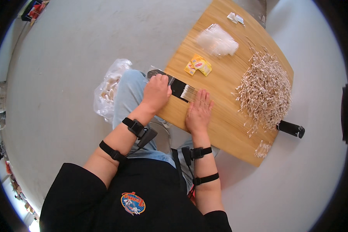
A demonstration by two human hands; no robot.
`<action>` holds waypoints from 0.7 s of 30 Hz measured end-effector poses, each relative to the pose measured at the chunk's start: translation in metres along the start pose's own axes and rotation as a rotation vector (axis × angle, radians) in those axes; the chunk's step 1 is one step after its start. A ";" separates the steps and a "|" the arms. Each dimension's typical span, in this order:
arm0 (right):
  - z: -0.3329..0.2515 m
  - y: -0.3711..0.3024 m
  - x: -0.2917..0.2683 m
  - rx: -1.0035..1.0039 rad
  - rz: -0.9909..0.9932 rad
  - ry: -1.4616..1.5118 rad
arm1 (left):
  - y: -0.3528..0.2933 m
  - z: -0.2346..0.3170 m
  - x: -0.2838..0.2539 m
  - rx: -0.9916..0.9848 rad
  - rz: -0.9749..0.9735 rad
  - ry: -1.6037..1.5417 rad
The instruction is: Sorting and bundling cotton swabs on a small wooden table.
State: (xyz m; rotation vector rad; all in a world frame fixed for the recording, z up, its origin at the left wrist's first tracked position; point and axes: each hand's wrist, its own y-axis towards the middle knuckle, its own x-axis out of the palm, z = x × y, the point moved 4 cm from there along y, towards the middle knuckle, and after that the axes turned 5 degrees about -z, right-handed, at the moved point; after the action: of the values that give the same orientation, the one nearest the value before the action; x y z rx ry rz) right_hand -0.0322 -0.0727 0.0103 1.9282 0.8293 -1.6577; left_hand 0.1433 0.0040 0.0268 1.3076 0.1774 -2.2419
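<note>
A row of cotton swabs [188,93] lies side by side at the near-left edge of the wooden table, partly on a flat black board [177,87]. My right hand [200,113] rests flat with its fingers straight on the sticks' right ends. Over the board's left part, my left hand [157,92] is closed in a pinch, gripping what looks like a clear plastic bag [152,69]. The fingertips and the bag's opening are partly hidden by that hand.
A big heap of loose cotton swabs [266,89] covers the table's right side, with a small group of swabs [262,149] nearer. Yellow cards [198,65] and a stack of clear bags [218,40] lie farther back. A full plastic bag [109,91] sits left of my leg.
</note>
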 end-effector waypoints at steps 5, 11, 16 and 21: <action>-0.021 0.014 0.004 -0.066 -0.012 0.023 | 0.004 -0.003 0.011 -0.015 -0.144 0.093; -0.031 0.021 0.001 -0.098 -0.041 0.055 | 0.006 -0.015 0.007 0.024 -0.131 -0.112; -0.040 0.027 0.006 -0.095 -0.053 0.029 | 0.009 -0.015 0.000 0.033 -0.086 -0.234; -0.051 0.028 0.012 -0.054 -0.046 0.014 | 0.008 -0.013 0.001 -0.001 -0.132 -0.214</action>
State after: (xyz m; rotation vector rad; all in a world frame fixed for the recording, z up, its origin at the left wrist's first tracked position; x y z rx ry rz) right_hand 0.0247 -0.0562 0.0058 1.8992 0.9210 -1.6325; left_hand 0.1575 0.0015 0.0204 1.0741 0.1907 -2.4737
